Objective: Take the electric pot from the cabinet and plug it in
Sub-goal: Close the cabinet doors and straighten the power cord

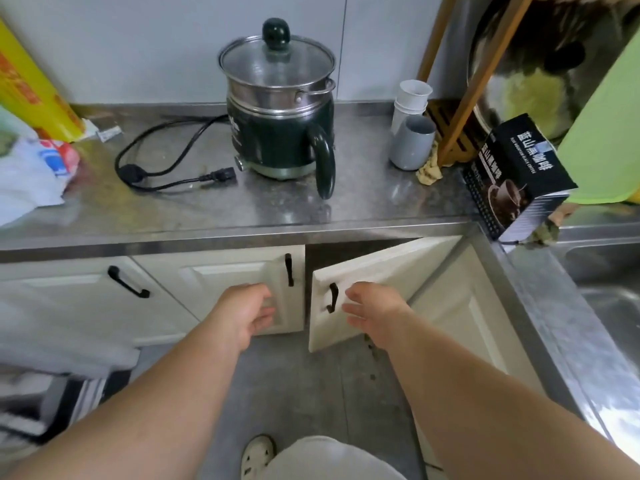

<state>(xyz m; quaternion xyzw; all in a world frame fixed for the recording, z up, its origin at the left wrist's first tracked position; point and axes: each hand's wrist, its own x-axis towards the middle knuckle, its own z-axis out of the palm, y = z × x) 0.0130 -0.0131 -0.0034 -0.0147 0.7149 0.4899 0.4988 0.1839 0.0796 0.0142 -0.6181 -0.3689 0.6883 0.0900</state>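
A dark green electric pot (281, 133) with a steel steamer insert and glass lid stands on the steel counter (242, 209), handle toward me. Its black power cord (166, 164) lies loose in a loop to the pot's left, the connector end (221, 175) unplugged near the base. Below the counter, the left cabinet door (221, 278) is nearly closed and the right cabinet door (374, 278) stands ajar. My left hand (247, 311) is open against the left door beside its black handle. My right hand (372, 306) is open just right of the right door's handle, holding nothing.
Stacked cups (412, 133) and a wooden rack (464, 98) stand right of the pot. A black coffee box (516, 178) sits at the counter corner by the sink (609, 278). A yellow roll box (31, 88) and plastic bag (31, 178) lie at left. My shoe (258, 455) is on the grey floor.
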